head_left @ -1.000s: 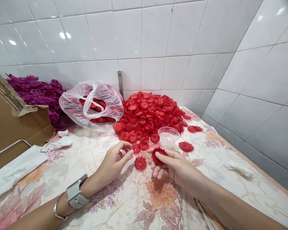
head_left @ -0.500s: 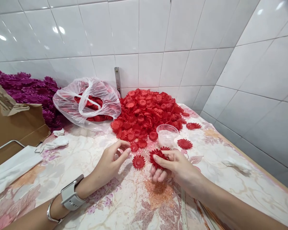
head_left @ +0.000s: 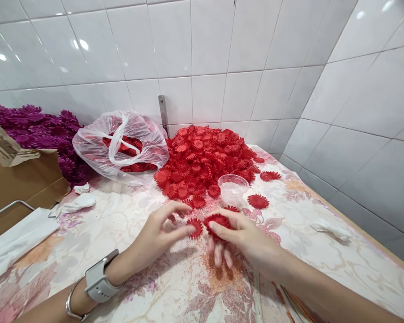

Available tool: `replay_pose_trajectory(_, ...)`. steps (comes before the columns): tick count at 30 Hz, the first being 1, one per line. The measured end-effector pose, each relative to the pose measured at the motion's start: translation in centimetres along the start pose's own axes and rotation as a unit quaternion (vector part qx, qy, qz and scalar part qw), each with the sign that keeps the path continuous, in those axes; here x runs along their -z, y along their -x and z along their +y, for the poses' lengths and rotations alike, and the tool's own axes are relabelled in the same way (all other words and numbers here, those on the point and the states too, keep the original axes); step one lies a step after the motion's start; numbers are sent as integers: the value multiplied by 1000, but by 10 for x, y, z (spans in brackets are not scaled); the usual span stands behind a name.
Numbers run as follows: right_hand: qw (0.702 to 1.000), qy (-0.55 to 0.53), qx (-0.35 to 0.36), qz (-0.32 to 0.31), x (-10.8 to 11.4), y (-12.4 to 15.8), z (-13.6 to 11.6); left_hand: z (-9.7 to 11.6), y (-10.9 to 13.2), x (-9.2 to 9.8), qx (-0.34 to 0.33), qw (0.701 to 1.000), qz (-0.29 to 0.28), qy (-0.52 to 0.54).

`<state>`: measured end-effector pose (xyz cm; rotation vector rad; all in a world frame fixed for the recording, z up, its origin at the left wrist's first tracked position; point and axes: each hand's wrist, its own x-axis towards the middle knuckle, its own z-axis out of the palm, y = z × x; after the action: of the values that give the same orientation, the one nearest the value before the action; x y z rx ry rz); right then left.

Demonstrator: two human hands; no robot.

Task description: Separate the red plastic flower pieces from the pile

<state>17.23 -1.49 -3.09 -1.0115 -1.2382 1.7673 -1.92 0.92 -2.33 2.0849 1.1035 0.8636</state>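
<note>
My right hand (head_left: 242, 240) is closed on a red paper flower (head_left: 217, 222), pinched between thumb and fingers just above the flowered tablecloth (head_left: 175, 287). My left hand (head_left: 161, 235), with a white watch on the wrist, has its fingers apart and its fingertips rest on a second red flower (head_left: 195, 226) lying on the cloth beside the held one. Behind both hands rises a big heap of red flowers (head_left: 207, 159). A small clear plastic cup (head_left: 233, 188) stands at the heap's front edge.
A clear plastic bag (head_left: 121, 146) with red flowers lies left of the heap. Purple flowers (head_left: 40, 130) are piled at the far left behind a cardboard box (head_left: 16, 179). White tiled walls close the back and right. Loose flowers (head_left: 258, 201) and crumpled paper (head_left: 333, 231) lie at right.
My left hand has slid right onto the loose flower on the cloth. My right hand, still holding its flower, has come down and toward the left hand.
</note>
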Motion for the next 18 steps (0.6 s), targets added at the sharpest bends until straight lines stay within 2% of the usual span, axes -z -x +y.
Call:
replay_pose_trajectory(3, 999, 47, -27, -7, -4, 2, 1, 6, 7, -6, -65, 996, -53, 3)
replay_pose_trajectory(9, 994, 89, -57, -21, -7, 4, 2, 9, 12, -11, -35, 996, -61, 50)
replay_pose_trajectory(14, 994, 77, -58, -57, -10, 4, -1, 7, 12, -15, 57, 985, -39, 159)
replay_pose_trajectory(16, 993, 64, -61, -77, -10, 4, 1, 5, 12, -18, 99, 966, -26, 237)
replay_pose_trajectory(18, 993, 53, -53, -87, -10, 4, 2, 4, 12, -22, 150, 930, -29, 333)
